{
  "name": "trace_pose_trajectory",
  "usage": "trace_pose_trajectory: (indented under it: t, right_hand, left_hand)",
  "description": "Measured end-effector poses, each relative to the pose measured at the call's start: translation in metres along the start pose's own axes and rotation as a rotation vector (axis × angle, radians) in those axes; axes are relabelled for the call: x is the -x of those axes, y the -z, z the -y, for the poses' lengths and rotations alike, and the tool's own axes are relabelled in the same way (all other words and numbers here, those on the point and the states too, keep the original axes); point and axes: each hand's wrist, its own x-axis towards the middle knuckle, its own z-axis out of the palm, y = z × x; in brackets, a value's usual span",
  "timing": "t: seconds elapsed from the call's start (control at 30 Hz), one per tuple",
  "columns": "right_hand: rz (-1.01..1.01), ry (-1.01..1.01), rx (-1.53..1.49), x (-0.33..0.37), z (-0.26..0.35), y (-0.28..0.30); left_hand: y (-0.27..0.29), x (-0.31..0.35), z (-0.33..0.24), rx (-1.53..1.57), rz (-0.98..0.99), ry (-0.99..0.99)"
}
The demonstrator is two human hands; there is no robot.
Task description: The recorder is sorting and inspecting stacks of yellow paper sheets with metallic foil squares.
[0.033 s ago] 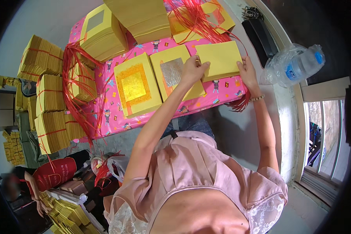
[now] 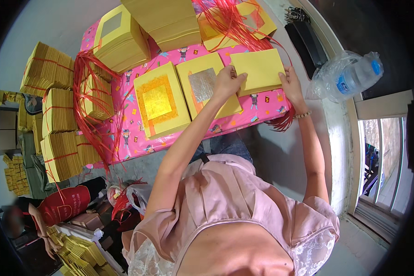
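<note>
hand positions are unchanged from the preceding view; the flat, rectangular yellow paper stack (image 2: 258,69) stays on the pink cartoon-print tablecloth (image 2: 248,113). the left hand (image 2: 226,83), fingers curled, pinches its left edge; the right hand (image 2: 293,88) touches its right edge, finger closure indeterminate.

L hand (image 2: 230,83) & R hand (image 2: 291,86) grip opp. edges of plain yel. paper stack (image 2: 261,69) over pink cartoon-print tablecloth (image 2: 244,117). Silver-foil stack (image 2: 201,83) just L, then gold-foil stack (image 2: 157,102). Red strips (image 2: 83,63) farther L. Clear btl. w/ blue cap (image 2: 361,82) far R. Co-worker's hand (image 2: 49,245) lower L.
</note>
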Motion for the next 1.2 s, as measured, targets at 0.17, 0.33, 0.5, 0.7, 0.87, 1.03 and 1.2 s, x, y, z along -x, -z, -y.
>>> trace_pose_trajectory:
  t: [0.17,0.33,0.5,0.7,0.87,1.03,1.2]
  right_hand:
    - [-0.023,-0.012,0.083,-0.001,-0.019,-0.007]
    - [0.005,-0.050,0.095,-0.002,-0.021,-0.007]
    - [-0.006,0.009,0.266,0.003,-0.010,-0.006]
    - [-0.184,0.325,0.752,0.015,0.044,-0.014]
    - [-0.078,0.522,0.724,0.016,0.051,-0.032]
    - [0.028,0.404,0.798,0.014,0.048,-0.034]
    - [0.059,0.380,0.771,0.010,0.056,-0.031]
  left_hand:
    - [-0.002,-0.007,0.009,-0.138,0.031,0.085]
    - [-0.006,-0.010,0.018,-0.086,-0.018,0.076]
    - [-0.009,-0.007,0.017,-0.099,-0.044,0.099]
    - [-0.009,-0.009,0.023,-0.293,-0.080,0.024]
    - [-0.009,-0.010,0.030,-0.229,-0.138,-0.017]
    - [0.000,0.006,0.022,-0.100,-0.201,-0.048]
    - [0.043,0.039,0.007,-0.230,-0.170,-0.236]
